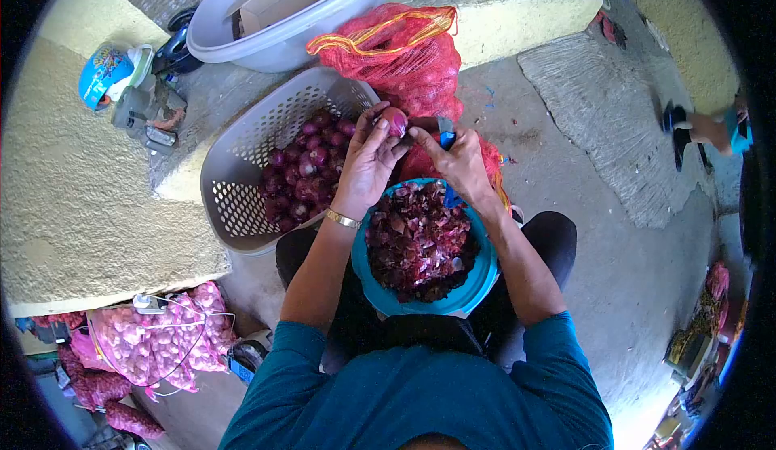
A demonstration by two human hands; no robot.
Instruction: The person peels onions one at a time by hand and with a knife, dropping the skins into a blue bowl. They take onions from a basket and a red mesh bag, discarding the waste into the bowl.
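Observation:
In my left hand (370, 155) is a red onion (394, 122), gripped between the fingers and thumb. My right hand (462, 163) is closed around a knife (447, 136) with blue on its handle. Its thumb and forefinger reach the onion's right side, and most of the blade is hidden. Below both hands, between my knees, a turquoise basin (361, 268) holds a heap of onion skins and trimmings (420, 244). To the left of my left hand stands a grey perforated basket (234, 208) with many red onions (303, 177) inside.
A red mesh sack (404, 58) stands just beyond my hands, next to a large pale tub (283, 58) on a ledge. Mesh bags of pale bulbs (162, 333) lie at lower left. A blue helmet (105, 74) rests on the left ledge. At far right another person's leg (703, 131) shows.

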